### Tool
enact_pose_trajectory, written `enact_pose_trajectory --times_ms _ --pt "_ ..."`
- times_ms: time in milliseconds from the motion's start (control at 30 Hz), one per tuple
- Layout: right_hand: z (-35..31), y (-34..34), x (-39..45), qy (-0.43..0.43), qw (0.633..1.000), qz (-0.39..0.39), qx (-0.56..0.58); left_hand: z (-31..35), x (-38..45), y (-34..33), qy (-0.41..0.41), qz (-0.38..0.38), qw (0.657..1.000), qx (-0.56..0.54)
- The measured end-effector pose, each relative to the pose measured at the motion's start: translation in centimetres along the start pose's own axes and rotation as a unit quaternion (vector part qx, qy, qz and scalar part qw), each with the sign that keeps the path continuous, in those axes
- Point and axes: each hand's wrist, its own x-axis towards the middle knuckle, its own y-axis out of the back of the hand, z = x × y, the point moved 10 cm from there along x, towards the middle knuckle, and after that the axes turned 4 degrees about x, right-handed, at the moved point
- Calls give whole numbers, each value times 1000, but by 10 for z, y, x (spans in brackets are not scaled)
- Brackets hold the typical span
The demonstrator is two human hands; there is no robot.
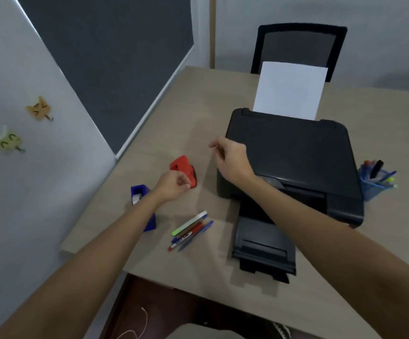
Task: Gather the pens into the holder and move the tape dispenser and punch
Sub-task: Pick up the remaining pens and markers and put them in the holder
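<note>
A red punch (183, 167) sits on the desk left of the printer. My left hand (173, 185) hovers just in front of it with fingers curled, holding nothing that I can see. A blue tape dispenser (138, 192) stands to the left, partly hidden by my left forearm. Several pens (190, 230) lie loose in a bunch on the desk near the front. My right hand (230, 160) is raised beside the printer's left edge, fingers loosely curled and empty. A blue mesh holder (372, 184) with several pens in it stands right of the printer.
A black printer (294, 157) with a white sheet (289, 90) in its feeder fills the desk's middle; its output tray sticks out toward me. A black chair (299, 42) stands behind the desk (198, 101). A partition with cat stickers borders the left.
</note>
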Motion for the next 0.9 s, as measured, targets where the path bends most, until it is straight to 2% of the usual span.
enact_pose_trajectory --times_ms 100,200,267,400,467,567,633,767,900 --pt "8 -54 -31 -22 997 -69 -17 -52 -1 -46 15 -90 993 68" --pt "49 -90 -63 -137 982 -126 -43 -79 -2 -81 7 -106 984 140" --pt "81 -112 -89 -235 951 -177 -92 -91 0 -95 -1 -99 978 182" --pt "108 -153 -131 -315 875 -307 -201 -105 5 -114 -46 -101 955 275" --pt "122 -160 -143 -380 858 -298 -173 -105 6 -117 -73 -92 948 296" --pt "148 -162 -158 -498 834 -216 -97 -102 3 -117 -97 -69 954 277" --pt "155 -162 -163 -536 823 -175 -69 -97 -2 -117 -113 -57 959 253" --pt "161 -161 -159 -537 830 -140 -54 -88 -10 -127 -140 -72 949 274" --pt "163 -155 -159 -534 834 -125 -55 -91 -13 -128 -111 -56 947 295"
